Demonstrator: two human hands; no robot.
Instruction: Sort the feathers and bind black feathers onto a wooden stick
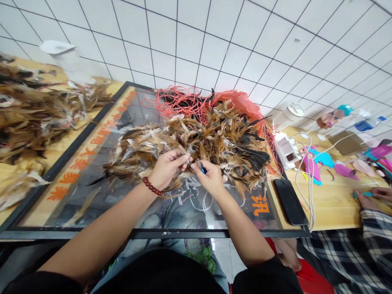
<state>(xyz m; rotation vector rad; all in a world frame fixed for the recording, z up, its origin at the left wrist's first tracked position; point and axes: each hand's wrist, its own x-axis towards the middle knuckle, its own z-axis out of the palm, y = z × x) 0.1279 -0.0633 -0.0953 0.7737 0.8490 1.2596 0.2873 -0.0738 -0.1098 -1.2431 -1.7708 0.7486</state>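
Note:
Both my hands meet over a large heap of brown and black feathers (229, 145), fingertips nearly touching. My left hand (167, 168), with a beaded bracelet (153, 187) at the wrist, is closed in a pinch on what looks like the pale base of a feather (186, 154). Facing it, my right hand (210, 178) is also closed, thumb against fingers. A small shiny blue object (203, 169) shows by its fingers. Whatever its fingertips grip is too small to make out. Below lies a black-framed glass panel (108, 203) with orange lettering.
Pink-red strings (182, 102) and a red plastic bag (242, 103) lie behind the heap. More feathers (33, 113) cover the left table. On the right are a phone (290, 202), white cables (310, 186), a white cup (290, 114) and a co-worker's hands (368, 199).

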